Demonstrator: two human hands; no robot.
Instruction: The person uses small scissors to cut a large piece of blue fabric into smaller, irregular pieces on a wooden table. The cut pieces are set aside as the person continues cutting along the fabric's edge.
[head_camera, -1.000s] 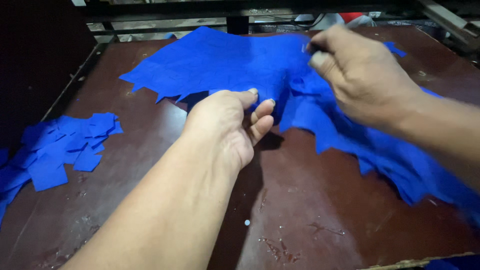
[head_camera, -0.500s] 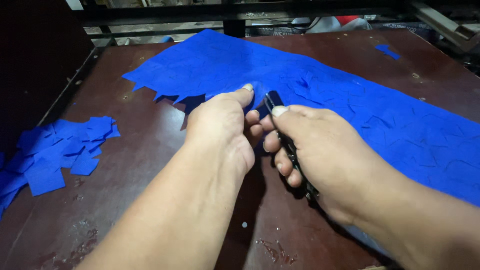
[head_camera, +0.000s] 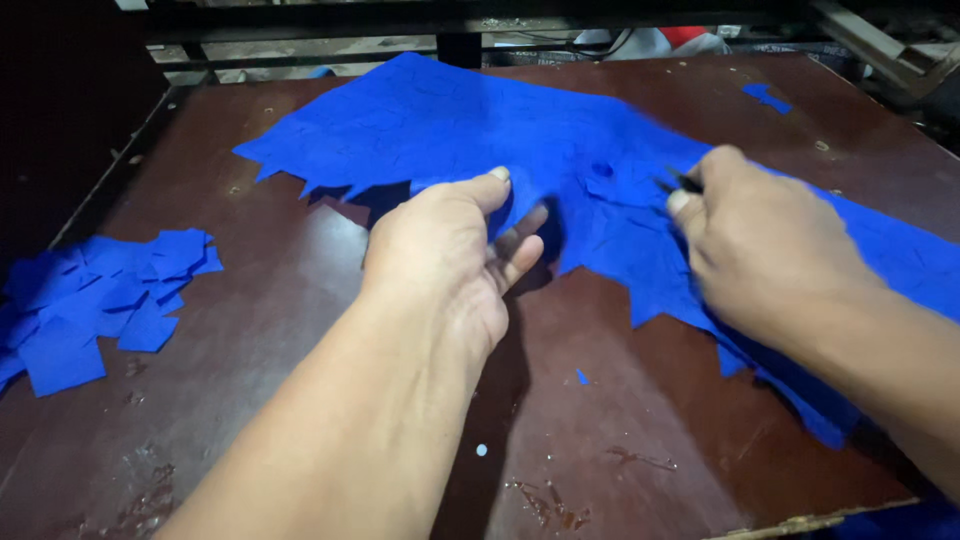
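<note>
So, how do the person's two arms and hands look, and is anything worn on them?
Both forearms are bare, with no sleeves in view. The left hand and the right hand wear no gloves, and no rings, watch or bracelet show. Fingernails are short and plain.

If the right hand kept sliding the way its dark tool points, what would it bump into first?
The right hand points its dark tool up and left across the blue sheet. It would probably meet the small raised fold in that sheet first, though depth is hard to judge.

Single head-worn view, angled down and forward, close over the brown table (hands within reach)
</note>
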